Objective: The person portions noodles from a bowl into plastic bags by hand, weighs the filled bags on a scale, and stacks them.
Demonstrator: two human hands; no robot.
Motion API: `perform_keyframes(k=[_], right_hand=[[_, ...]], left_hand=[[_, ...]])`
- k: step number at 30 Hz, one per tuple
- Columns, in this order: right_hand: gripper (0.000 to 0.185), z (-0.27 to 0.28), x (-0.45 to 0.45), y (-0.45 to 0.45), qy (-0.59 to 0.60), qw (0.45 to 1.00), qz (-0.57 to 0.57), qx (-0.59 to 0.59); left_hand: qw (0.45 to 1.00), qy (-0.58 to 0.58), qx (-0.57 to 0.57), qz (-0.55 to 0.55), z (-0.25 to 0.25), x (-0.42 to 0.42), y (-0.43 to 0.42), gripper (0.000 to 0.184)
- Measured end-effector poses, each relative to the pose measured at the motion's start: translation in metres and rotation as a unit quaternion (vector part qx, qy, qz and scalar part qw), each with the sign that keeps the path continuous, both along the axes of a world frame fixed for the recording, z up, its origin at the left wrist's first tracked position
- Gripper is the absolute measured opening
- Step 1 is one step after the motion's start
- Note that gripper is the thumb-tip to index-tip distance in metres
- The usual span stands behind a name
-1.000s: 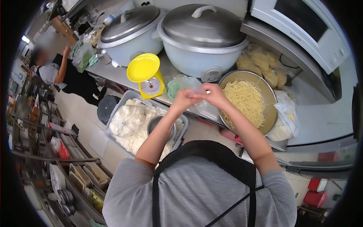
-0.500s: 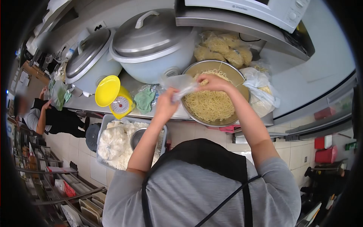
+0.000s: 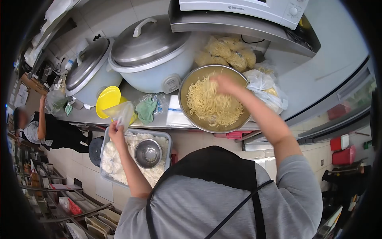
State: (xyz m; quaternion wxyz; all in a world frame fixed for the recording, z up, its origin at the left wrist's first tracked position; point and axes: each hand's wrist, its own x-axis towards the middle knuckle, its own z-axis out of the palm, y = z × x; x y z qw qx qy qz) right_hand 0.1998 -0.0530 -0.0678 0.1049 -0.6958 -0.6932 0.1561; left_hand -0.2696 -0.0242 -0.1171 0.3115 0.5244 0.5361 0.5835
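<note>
The person's left hand (image 3: 117, 133) gripped a clear plastic bag (image 3: 122, 114), which rose above the fingers. The right hand (image 3: 223, 84) was inside a large round metal bowl (image 3: 236, 76), at the upper part of a loose heap of thin yellow noodles (image 3: 215, 105). It was blurred, so whether its fingers were closed on any strands could not be told.

Just beyond the left hand, partly behind the bag, stood a bright yellow weighing scale with a round dish (image 3: 108, 99). To the right of that hand, a crumpled pale green cloth (image 3: 146, 109) lay on the grey metal worktop (image 3: 135, 93). Between the two hands, just beside the bowl, was a folded white cloth with a blue stripe (image 3: 177, 113).

Beyond the right hand sat clear bags of yellow noodles (image 3: 229, 53), and to its right a knotted white plastic bag (image 3: 264, 89). Below the left hand stood a grey plastic tub (image 3: 170, 147) of white rice-like food, with a small round steel bowl (image 3: 148, 153) resting in it.
</note>
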Motion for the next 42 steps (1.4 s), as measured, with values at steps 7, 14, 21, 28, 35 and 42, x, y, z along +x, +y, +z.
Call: perform_keyframes(k=[7, 14, 21, 28, 35, 42], right_hand=[[0.056, 0.195, 0.005, -0.03, -0.022, 0.974, 0.02, 0.225], [0.037, 0.163, 0.011, -0.019, 0.046, 0.965, 0.019, 0.257], [0.039, 0.095, 0.007, -0.009, -0.005, 0.99, 0.02, 0.136], [0.085, -0.031, -0.021, -0.03, -0.077, 0.994, -0.075, 0.0], [0.076, -0.086, 0.014, 0.003, -0.03, 0.991, -0.125, -0.042], [0.063, 0.046, 0.031, -0.012, 0.145, 0.984, -0.098, 0.026]], left_hand=[[0.998, 0.028, -0.04, -0.046, 0.022, 0.01, -0.024, 0.027], [0.994, 0.077, -0.038, -0.07, 0.028, 0.027, -0.022, 0.02], [0.991, 0.11, -0.03, -0.064, 0.028, 0.031, -0.019, 0.006], [0.991, 0.082, -0.034, -0.102, 0.034, 0.044, -0.011, 0.005], [0.988, 0.055, -0.04, -0.139, 0.03, 0.066, -0.002, 0.004], [0.979, 0.129, -0.014, -0.154, 0.028, 0.08, 0.017, 0.004]])
